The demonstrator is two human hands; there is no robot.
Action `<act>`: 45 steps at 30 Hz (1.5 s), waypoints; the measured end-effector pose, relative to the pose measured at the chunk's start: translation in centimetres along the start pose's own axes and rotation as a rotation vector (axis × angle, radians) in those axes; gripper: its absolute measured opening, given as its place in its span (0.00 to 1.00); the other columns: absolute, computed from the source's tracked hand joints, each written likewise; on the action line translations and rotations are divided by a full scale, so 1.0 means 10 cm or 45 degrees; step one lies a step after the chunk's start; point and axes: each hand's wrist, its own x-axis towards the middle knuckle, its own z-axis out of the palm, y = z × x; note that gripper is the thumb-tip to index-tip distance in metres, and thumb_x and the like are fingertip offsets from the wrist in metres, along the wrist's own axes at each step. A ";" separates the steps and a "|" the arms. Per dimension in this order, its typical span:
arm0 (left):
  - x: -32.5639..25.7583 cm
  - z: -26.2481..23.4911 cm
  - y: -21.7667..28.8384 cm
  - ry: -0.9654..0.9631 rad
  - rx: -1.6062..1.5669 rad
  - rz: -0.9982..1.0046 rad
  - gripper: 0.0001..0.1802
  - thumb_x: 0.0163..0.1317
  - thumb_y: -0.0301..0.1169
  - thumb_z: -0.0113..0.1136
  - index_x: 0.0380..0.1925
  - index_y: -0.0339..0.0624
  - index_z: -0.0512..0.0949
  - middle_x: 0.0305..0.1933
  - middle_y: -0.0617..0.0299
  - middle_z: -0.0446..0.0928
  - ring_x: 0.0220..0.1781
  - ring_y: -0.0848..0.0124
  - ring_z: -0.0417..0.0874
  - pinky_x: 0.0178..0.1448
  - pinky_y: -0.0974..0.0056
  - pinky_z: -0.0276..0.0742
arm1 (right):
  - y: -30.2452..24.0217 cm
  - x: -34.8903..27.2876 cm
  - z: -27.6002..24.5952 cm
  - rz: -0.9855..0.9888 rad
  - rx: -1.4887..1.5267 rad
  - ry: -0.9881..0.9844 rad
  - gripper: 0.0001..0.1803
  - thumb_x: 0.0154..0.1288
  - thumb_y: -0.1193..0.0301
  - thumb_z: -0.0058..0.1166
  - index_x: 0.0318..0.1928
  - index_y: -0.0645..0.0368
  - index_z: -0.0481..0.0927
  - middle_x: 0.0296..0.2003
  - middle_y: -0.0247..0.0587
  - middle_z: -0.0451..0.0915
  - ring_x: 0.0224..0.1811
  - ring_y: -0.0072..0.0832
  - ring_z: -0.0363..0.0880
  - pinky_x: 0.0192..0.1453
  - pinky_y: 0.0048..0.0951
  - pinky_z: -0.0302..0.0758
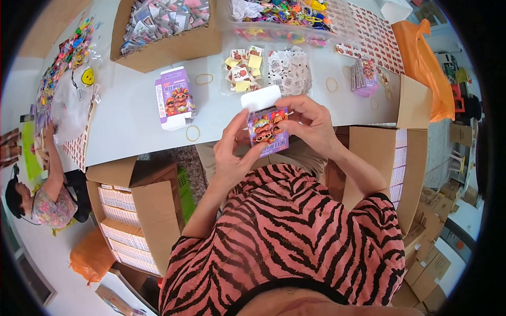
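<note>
While the left hand (232,158) cups the small purple carton (268,131) from below, the right hand (311,124) pinches its upper edge beside the open white flap (261,98). A second purple carton (175,98) lies on the white table (132,121).

We see a small box (268,131) that is purple, with orange and red cartoon figures on its front and a white open flap on top. A second box (174,98) of the same purple and white lies on the pale grey-white table (132,121). Our shirt (295,237) has a pink ground with black tiger stripes. The cartons (153,210) beside us are plain brown cardboard, and the packs stacked inside them are white with purple edges. Two bags (424,63) are bright orange. The rubber bands (204,79) on the table are yellow. The sheet (377,37) at the far edge is white with a red repeated pattern. The small cards (245,68) are yellow, white and red.
</note>
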 end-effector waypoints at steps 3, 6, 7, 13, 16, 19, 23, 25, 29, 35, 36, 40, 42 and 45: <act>-0.09 0.01 -0.02 -0.083 0.023 -0.049 0.35 0.51 0.20 0.66 0.60 0.34 0.63 0.52 0.49 0.74 0.46 0.68 0.81 0.47 0.66 0.80 | 0.12 -0.12 0.01 0.056 0.105 0.008 0.16 0.61 0.79 0.57 0.50 0.65 0.73 0.44 0.37 0.77 0.45 0.18 0.76 0.48 0.22 0.76; -0.21 0.04 -0.02 -0.102 -0.093 -0.251 0.28 0.53 0.20 0.65 0.55 0.34 0.67 0.48 0.54 0.76 0.45 0.71 0.80 0.48 0.68 0.79 | 0.28 -0.26 0.00 0.124 0.179 -0.036 0.14 0.61 0.78 0.57 0.48 0.64 0.74 0.43 0.36 0.77 0.44 0.17 0.76 0.48 0.21 0.76; -0.25 0.04 -0.04 -0.112 -0.095 -0.254 0.28 0.53 0.20 0.65 0.55 0.34 0.67 0.48 0.54 0.76 0.45 0.71 0.80 0.48 0.68 0.79 | 0.30 -0.30 0.00 0.204 0.195 -0.084 0.14 0.62 0.79 0.56 0.48 0.64 0.73 0.41 0.35 0.77 0.44 0.17 0.76 0.49 0.21 0.75; -0.56 0.00 -0.31 -0.205 0.035 -0.333 0.25 0.56 0.20 0.62 0.53 0.32 0.66 0.48 0.52 0.75 0.47 0.71 0.79 0.49 0.69 0.77 | 0.43 -0.50 0.04 0.247 0.083 -0.137 0.08 0.62 0.78 0.56 0.42 0.62 0.74 0.38 0.32 0.76 0.39 0.14 0.73 0.43 0.20 0.72; -0.60 0.03 -0.31 -0.138 0.048 -0.332 0.22 0.54 0.20 0.65 0.50 0.34 0.70 0.42 0.56 0.78 0.40 0.75 0.80 0.42 0.71 0.78 | 0.49 -0.55 0.02 0.242 -0.059 -0.207 0.11 0.61 0.79 0.57 0.44 0.61 0.73 0.41 0.33 0.77 0.42 0.16 0.73 0.47 0.21 0.72; -0.55 0.04 -0.25 -0.071 0.076 -0.308 0.19 0.54 0.21 0.65 0.47 0.35 0.74 0.37 0.59 0.80 0.34 0.77 0.81 0.37 0.73 0.78 | 0.40 -0.52 0.10 0.347 0.011 -0.008 0.18 0.59 0.79 0.58 0.50 0.60 0.71 0.46 0.34 0.77 0.45 0.18 0.73 0.51 0.23 0.72; -0.50 0.01 -0.16 -0.123 0.112 -0.351 0.13 0.58 0.22 0.61 0.44 0.35 0.76 0.37 0.58 0.80 0.35 0.77 0.81 0.39 0.72 0.77 | 0.38 -0.46 0.03 0.336 -0.034 -0.176 0.29 0.58 0.79 0.59 0.60 0.59 0.66 0.46 0.35 0.78 0.47 0.20 0.75 0.53 0.25 0.73; -0.49 0.00 -0.13 -0.136 0.150 -0.372 0.11 0.59 0.22 0.60 0.43 0.34 0.76 0.38 0.57 0.80 0.36 0.76 0.81 0.41 0.72 0.77 | 0.42 -0.49 0.04 0.358 0.058 -0.183 0.27 0.58 0.79 0.59 0.59 0.60 0.68 0.46 0.35 0.78 0.47 0.20 0.75 0.53 0.25 0.73; -0.43 -0.02 -0.14 -0.116 0.160 -0.181 0.09 0.56 0.19 0.60 0.39 0.33 0.77 0.41 0.54 0.79 0.41 0.72 0.81 0.44 0.70 0.77 | 0.43 -0.50 0.07 0.323 0.099 -0.188 0.19 0.58 0.79 0.58 0.52 0.63 0.74 0.47 0.36 0.79 0.48 0.20 0.76 0.52 0.25 0.73; -0.37 0.05 0.01 -0.037 -0.055 -0.244 0.12 0.53 0.16 0.61 0.38 0.34 0.78 0.43 0.54 0.79 0.42 0.69 0.81 0.47 0.69 0.78 | 0.52 -0.51 0.03 0.152 -0.043 -0.229 0.14 0.58 0.80 0.58 0.46 0.61 0.78 0.44 0.39 0.81 0.46 0.23 0.78 0.52 0.25 0.75; -0.36 0.07 0.06 0.016 -0.217 -0.406 0.12 0.52 0.15 0.61 0.38 0.34 0.78 0.43 0.54 0.79 0.43 0.69 0.81 0.47 0.69 0.78 | 0.52 -0.51 0.03 0.154 -0.041 -0.231 0.14 0.58 0.80 0.58 0.46 0.61 0.78 0.44 0.39 0.81 0.46 0.23 0.78 0.52 0.25 0.75; -0.25 -0.05 0.01 -0.268 0.050 -0.285 0.12 0.52 0.15 0.61 0.38 0.34 0.78 0.44 0.55 0.79 0.43 0.69 0.81 0.48 0.69 0.79 | 0.46 -0.49 0.01 0.136 -0.077 -0.244 0.12 0.58 0.78 0.58 0.45 0.61 0.79 0.44 0.40 0.81 0.45 0.24 0.78 0.51 0.26 0.75; -0.21 -0.07 0.06 -0.360 0.056 -0.308 0.12 0.52 0.16 0.62 0.38 0.34 0.78 0.44 0.56 0.79 0.43 0.70 0.81 0.47 0.68 0.79 | 0.39 -0.46 -0.02 0.135 -0.078 -0.254 0.11 0.59 0.77 0.58 0.44 0.62 0.79 0.43 0.40 0.81 0.45 0.23 0.78 0.51 0.26 0.75; -0.17 -0.07 0.10 -0.400 0.067 -0.263 0.09 0.55 0.20 0.62 0.38 0.34 0.78 0.40 0.57 0.80 0.40 0.73 0.81 0.44 0.70 0.78 | 0.28 -0.42 -0.04 0.148 -0.205 -0.252 0.09 0.60 0.76 0.58 0.42 0.63 0.80 0.40 0.39 0.82 0.43 0.22 0.78 0.48 0.25 0.75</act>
